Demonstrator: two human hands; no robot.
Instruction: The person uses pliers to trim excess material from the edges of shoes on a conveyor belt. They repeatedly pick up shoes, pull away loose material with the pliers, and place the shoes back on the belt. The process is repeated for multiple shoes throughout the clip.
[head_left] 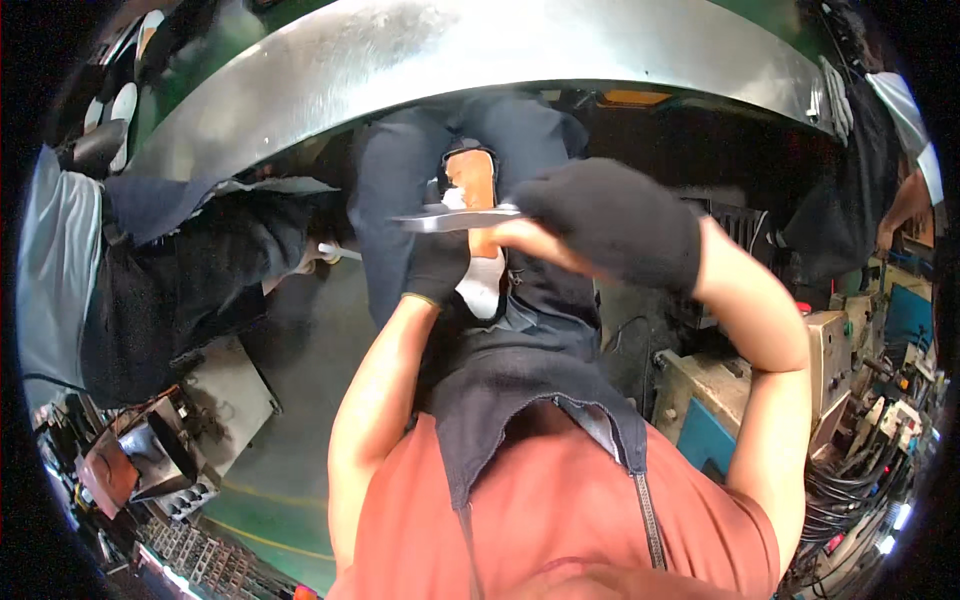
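Between my thighs rests a shoe (pixel 474 172), its underside turned up, with an orange-brown middle, a white patch and a dark rim. My left hand (pixel 438 266), in a black glove, is closed around the side of the shoe; its fingertips are partly hidden. My right hand (pixel 610 222), gloved in black with the thumb bare, grips a shiny flat metal tool (pixel 440 220). The tool lies across above the shoe, pointing left. Motion blurs it, so its exact kind and whether it touches the shoe cannot be made out.
A long metal conveyor or bench (pixel 500 45) curves across in front of my knees. Another person (pixel 190 270) sits at left; a further person (pixel 880 170) is at far right. Beside my right elbow stands a worn machine box (pixel 690 385), with cables (pixel 850 495) behind.
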